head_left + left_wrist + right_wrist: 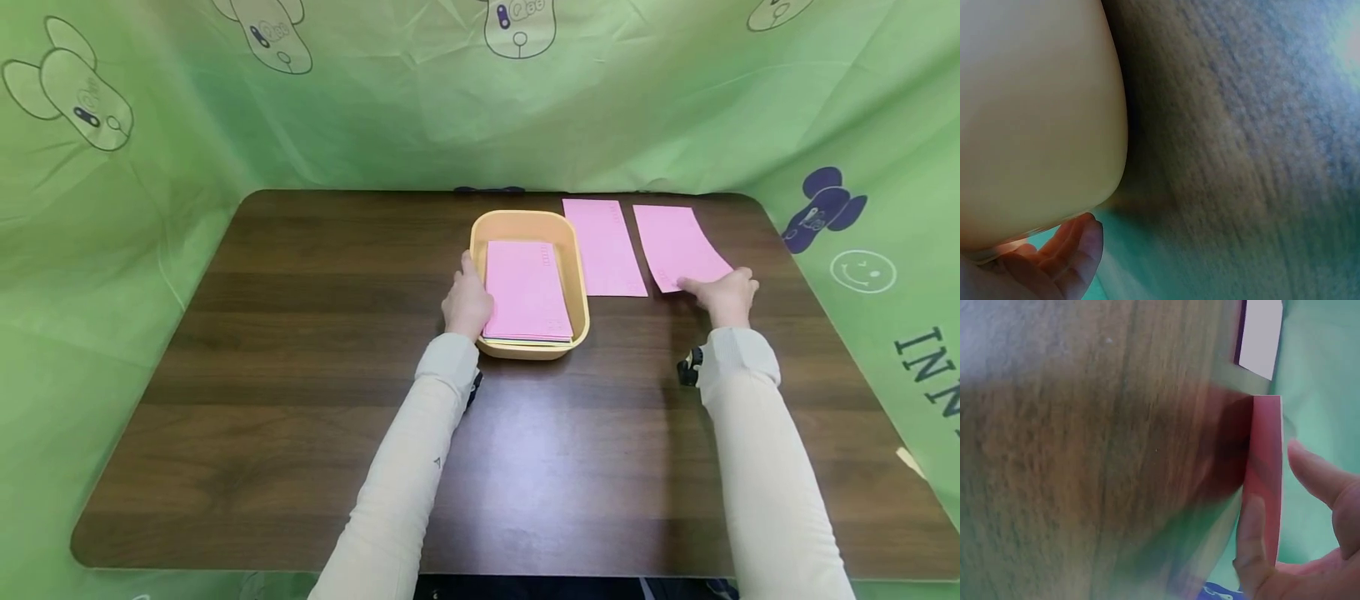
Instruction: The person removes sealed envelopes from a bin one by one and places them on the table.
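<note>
Holding the yellow tub is the left hand, while the right hand pinches the pink sheet farthest right on the worktop, likely a picking-up step that needs a gentle lift next.

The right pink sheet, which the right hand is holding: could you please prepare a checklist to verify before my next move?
1. Left hand on the tray: ok, it holds the left side.
2. Right hand at the right pink sheet: ok, at its near right corner.
3. Pinch firm: cannot tell.
4. Sheet lying flat on the table: not ok, raised at the hand's end.
5. Sheet clear of the left pink sheet: ok, a gap shows.
6. Pink stack inside the tray: ok.
</note>
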The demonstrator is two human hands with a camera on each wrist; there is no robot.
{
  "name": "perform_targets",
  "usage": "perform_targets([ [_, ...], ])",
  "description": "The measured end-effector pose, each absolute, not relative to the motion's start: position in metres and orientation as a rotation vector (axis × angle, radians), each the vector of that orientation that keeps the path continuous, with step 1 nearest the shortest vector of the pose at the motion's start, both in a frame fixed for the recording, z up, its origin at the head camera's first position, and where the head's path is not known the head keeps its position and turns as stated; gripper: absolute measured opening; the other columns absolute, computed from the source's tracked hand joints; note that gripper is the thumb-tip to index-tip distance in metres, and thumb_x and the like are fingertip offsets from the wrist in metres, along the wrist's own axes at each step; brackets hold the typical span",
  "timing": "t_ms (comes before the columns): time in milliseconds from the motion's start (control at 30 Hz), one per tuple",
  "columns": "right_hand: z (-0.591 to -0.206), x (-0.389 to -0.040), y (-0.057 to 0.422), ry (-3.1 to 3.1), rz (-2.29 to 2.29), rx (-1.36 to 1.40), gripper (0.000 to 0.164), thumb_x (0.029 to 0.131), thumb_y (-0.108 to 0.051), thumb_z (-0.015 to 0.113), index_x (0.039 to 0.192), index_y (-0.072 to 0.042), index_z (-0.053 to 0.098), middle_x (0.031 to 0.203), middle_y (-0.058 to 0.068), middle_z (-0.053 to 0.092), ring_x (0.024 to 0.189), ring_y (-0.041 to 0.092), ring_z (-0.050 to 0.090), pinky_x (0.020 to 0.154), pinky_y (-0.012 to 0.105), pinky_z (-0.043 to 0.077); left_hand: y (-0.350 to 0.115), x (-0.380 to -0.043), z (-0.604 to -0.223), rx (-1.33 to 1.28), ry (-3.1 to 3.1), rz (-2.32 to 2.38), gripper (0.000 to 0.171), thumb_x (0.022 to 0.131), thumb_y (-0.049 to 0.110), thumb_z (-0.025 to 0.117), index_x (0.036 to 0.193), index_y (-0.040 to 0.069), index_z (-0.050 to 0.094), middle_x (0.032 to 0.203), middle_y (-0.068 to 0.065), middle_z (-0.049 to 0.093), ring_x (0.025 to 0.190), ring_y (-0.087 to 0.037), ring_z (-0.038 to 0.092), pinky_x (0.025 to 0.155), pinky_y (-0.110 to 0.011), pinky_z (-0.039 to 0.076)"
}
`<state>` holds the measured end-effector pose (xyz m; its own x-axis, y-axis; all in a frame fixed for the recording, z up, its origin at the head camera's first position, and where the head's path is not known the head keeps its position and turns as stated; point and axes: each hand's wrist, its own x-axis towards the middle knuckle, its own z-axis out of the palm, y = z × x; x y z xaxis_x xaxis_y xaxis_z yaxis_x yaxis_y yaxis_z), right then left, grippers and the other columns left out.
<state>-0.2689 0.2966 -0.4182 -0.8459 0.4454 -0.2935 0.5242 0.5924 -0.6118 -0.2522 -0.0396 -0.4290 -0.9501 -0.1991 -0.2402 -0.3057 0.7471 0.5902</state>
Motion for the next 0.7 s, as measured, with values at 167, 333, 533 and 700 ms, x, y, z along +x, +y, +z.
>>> perform_targets([
  [167, -0.421, -0.268, 0.295, 2.718, -1.019, 0.818, 0.095, 0.086, -0.034, 0.065, 0.143, 0.015, 0.008, 0.146, 0.037, 0.013, 0.134, 0.051, 0.029, 0.115, 0.051, 0.025, -0.040, -0.254, -0.430, -0.417, 2.777, 0.965, 0.067, 0.096, 0.012, 0.047, 0.153, 0.017, 0.010, 0.141, -0.019, 0.045, 0.117, -0.034, 0.058, 0.099, -0.049, 0.044],
  [333, -0.427, -0.269, 0.296, 2.721, -0.946, 0.807, 0.096, 0.086, -0.034, 0.065, 0.143, 0.017, 0.008, 0.145, 0.039, 0.014, 0.131, 0.054, 0.032, 0.112, 0.054, 0.029, -0.039, -0.254, -0.430, -0.430, 2.775, 0.959, 0.067, 0.097, 0.012, 0.047, 0.152, 0.018, 0.010, 0.138, -0.018, 0.047, 0.116, -0.033, 0.058, 0.098, -0.049, 0.045],
  [533, -0.433, -0.267, 0.296, 2.694, -0.851, 0.790, 0.096, 0.087, -0.038, 0.063, 0.141, 0.020, 0.008, 0.143, 0.042, 0.015, 0.128, 0.056, 0.034, 0.109, 0.056, 0.032, -0.039, -0.254, -0.429, -0.430, 2.785, 0.953, 0.066, 0.097, 0.012, 0.046, 0.152, 0.018, 0.012, 0.137, -0.018, 0.048, 0.114, -0.033, 0.059, 0.097, -0.049, 0.045],
  [700, -0.436, -0.268, 0.296, 2.698, -0.834, 0.767, 0.095, 0.088, -0.040, 0.060, 0.141, 0.020, 0.010, 0.140, 0.042, 0.015, 0.126, 0.056, 0.036, 0.107, 0.056, 0.035, -0.039, -0.254, -0.430, -0.426, 2.787, 0.962, 0.066, 0.096, 0.012, 0.045, 0.153, 0.018, 0.012, 0.138, -0.018, 0.048, 0.116, -0.033, 0.058, 0.098, -0.048, 0.045],
])
